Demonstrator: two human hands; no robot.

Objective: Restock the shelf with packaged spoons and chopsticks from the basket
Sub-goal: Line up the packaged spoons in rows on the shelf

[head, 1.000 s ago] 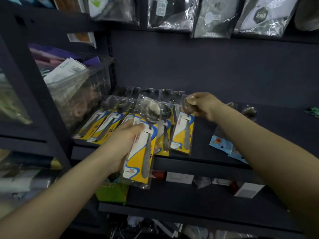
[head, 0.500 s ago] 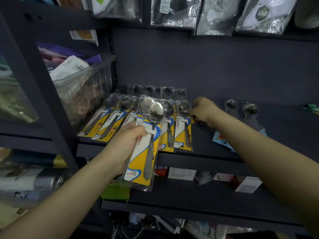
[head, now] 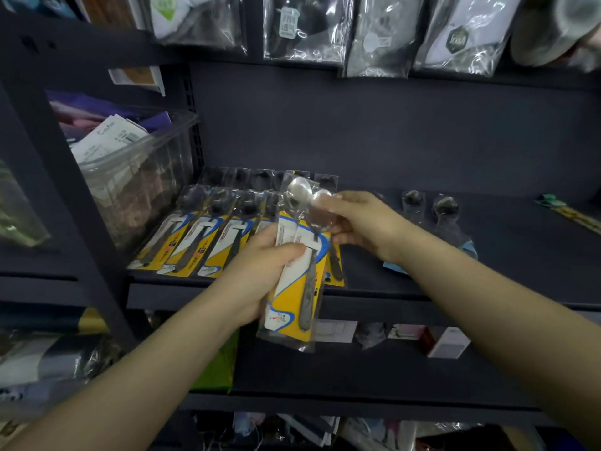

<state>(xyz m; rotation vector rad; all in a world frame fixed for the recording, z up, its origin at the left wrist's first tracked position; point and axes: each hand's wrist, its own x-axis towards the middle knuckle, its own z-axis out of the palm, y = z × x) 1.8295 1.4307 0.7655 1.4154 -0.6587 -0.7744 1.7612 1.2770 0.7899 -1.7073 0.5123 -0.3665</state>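
Observation:
My left hand (head: 260, 271) grips a small stack of packaged spoons (head: 297, 281) on yellow and white cards, held upright in front of the shelf (head: 487, 281). My right hand (head: 357, 222) pinches the top of the front pack near the spoon bowls. A row of several matching spoon packs (head: 201, 242) lies on the left part of the shelf, overlapping. Two more packaged spoons (head: 429, 209) on blue cards lie to the right. A chopstick pack (head: 572, 216) lies at the far right. The basket is out of view.
A clear plastic bin (head: 136, 177) of goods stands left of the spoon row. Bagged items (head: 374, 30) hang from the shelf above. Small boxes (head: 445, 343) sit on the lower shelf. A dark upright post (head: 65, 190) stands at left.
My right hand has left the spoon pack it laid on the shelf and come back to the top of the stack in my left hand. The left hand rose slightly.

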